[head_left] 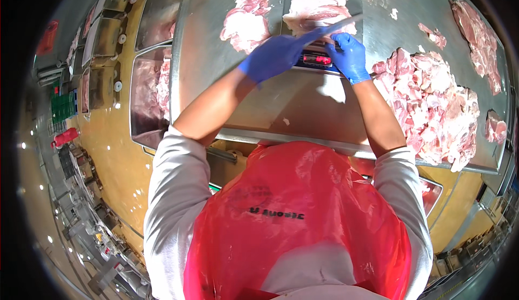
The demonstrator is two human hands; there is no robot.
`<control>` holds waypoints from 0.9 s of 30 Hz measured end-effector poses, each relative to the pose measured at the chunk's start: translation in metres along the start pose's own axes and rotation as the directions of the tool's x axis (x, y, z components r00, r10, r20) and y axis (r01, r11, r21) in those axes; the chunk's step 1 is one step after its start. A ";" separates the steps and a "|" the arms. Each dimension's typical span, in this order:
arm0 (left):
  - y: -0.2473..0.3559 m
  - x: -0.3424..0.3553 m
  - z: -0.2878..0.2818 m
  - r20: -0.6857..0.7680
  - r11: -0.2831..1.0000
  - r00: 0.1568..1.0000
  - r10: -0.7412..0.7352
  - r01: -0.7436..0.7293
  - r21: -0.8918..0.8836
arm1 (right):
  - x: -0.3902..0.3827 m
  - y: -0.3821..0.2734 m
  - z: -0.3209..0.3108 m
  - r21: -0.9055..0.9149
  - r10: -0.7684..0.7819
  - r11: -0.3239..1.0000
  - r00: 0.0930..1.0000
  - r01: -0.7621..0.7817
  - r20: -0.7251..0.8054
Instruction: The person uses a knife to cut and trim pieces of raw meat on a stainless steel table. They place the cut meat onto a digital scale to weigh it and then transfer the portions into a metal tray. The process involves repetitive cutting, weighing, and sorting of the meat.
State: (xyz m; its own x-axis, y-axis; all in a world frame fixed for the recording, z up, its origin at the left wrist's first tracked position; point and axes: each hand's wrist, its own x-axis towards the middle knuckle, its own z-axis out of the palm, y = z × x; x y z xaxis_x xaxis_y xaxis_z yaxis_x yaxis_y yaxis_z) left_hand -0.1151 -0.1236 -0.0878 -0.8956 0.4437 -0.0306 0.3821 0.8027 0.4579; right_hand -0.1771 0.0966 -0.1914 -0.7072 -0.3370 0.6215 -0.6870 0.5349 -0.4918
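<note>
My left hand [275, 56], in a blue glove, is closed around a knife whose blade [346, 23] points up and to the right. The blade passes over a large pale-pink piece of meat [316, 8] lying on a digital scale [354, 5]. The scale's red display [317, 60] shows between my hands. At the near right edge of that meat is my right hand [348, 56], gloved in blue too, with its fingers curled in and seeming to pinch the edge. The knife's handle is hidden inside my left hand.
Another piece of meat [247, 21] lies left of the scale on the steel table [227, 91]. A big heap of meat pieces [432, 105] sits at the right, with a long slab [478, 40] beyond it. Metal tubs [148, 91] holding meat stand along the left edge.
</note>
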 end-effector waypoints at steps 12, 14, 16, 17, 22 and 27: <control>-0.019 0.001 0.020 0.159 0.982 0.987 -0.013 -0.017 0.188 | 0.004 0.013 -0.008 -0.040 0.028 0.999 0.990 -0.023 0.141; -0.025 -0.012 0.020 0.116 0.964 0.993 0.028 -0.057 0.259 | 0.006 0.009 -0.007 -0.003 0.058 0.998 0.985 -0.059 0.164; -0.024 -0.014 0.017 0.139 0.962 0.990 0.002 -0.040 0.272 | 0.005 0.005 -0.007 0.025 0.052 0.998 0.982 -0.058 0.182; -0.019 -0.005 0.013 0.184 0.969 0.982 -0.037 -0.010 0.246 | 0.005 0.005 -0.008 0.032 0.050 0.998 0.980 -0.057 0.192; 0.000 0.040 0.021 0.045 0.995 0.994 0.103 -0.103 0.000 | 0.005 0.005 -0.014 0.043 -0.007 0.999 0.965 -0.004 0.264; -0.008 0.043 0.044 -0.153 0.978 0.966 0.208 -0.203 0.052 | 0.006 0.025 -0.030 0.013 0.088 0.996 0.970 -0.093 0.226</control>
State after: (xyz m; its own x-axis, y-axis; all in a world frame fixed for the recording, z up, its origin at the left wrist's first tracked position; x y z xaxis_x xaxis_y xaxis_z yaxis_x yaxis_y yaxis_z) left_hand -0.1467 -0.0934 -0.1318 -0.8205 0.5348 0.2017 0.5668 0.7159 0.4078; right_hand -0.1931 0.1314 -0.1813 -0.7840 -0.4550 0.4223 -0.6205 0.5539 -0.5552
